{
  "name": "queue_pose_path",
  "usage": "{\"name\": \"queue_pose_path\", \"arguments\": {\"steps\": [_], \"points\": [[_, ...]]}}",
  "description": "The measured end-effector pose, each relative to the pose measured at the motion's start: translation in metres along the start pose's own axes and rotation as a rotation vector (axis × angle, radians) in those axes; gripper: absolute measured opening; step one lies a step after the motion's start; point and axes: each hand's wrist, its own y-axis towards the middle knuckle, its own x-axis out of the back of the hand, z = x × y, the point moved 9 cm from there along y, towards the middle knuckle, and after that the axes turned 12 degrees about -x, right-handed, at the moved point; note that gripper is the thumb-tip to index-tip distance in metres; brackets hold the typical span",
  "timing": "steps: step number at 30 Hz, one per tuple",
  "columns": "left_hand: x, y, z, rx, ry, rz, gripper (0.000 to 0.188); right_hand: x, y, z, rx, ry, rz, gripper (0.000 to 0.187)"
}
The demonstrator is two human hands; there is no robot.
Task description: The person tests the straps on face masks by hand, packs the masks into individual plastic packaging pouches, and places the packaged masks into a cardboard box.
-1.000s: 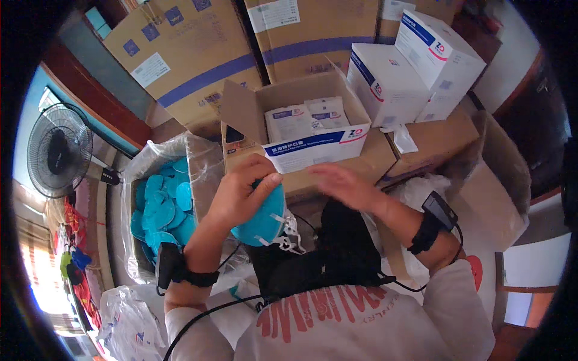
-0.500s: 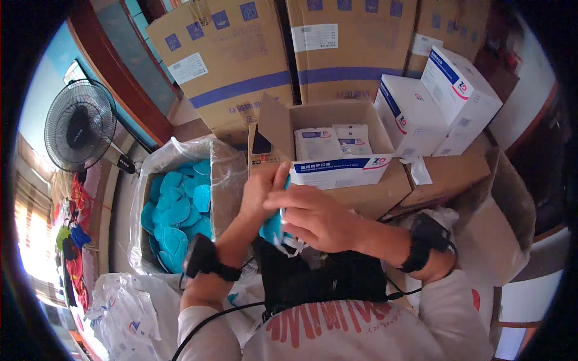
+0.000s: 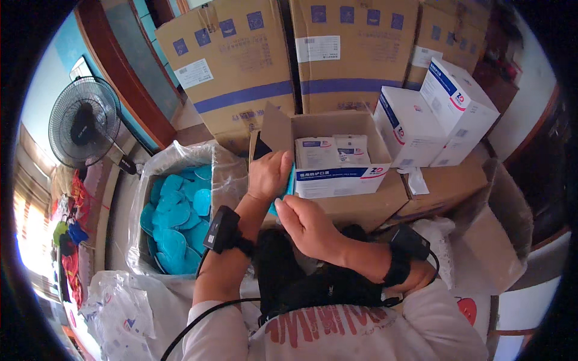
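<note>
The left hand (image 3: 271, 174) and right hand (image 3: 314, 227) hold a teal mask (image 3: 291, 185) (seen nearly edge-on).

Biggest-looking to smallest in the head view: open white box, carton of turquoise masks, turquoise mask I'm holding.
1. Carton of turquoise masks
2. Open white box
3. Held turquoise mask, only partly visible

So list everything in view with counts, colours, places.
Held mask: one, teal, centre
Lined carton: one, brown, left
Loose masks: many, teal, in lined carton
Open box: one, white-blue, centre
Packets: several, white, in open box
Closed boxes: two, white-blue, right
Tall cartons: at least three, brown, back
Open carton: one, brown, far right
Fan: one, black, left
Plastic bag: one, clear, lower left
Left hand: one, bare, mask's top
Right hand: one, bare, mask's bottom
</note>
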Motion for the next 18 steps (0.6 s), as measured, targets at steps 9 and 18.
{"name": "queue_pose_path", "arguments": {"steps": [9, 18], "points": [[-0.022, 0.027, -0.021, -0.024, -0.053, 0.007, 0.023, 0.023, -0.016, 0.022, 0.260, -0.315, -0.010, 0.018], [-0.038, 0.043, -0.019, -0.016, -0.084, -0.007, 0.023, 0.041, -0.018, 0.038, 0.414, -0.344, -0.034, 0.016]]}}
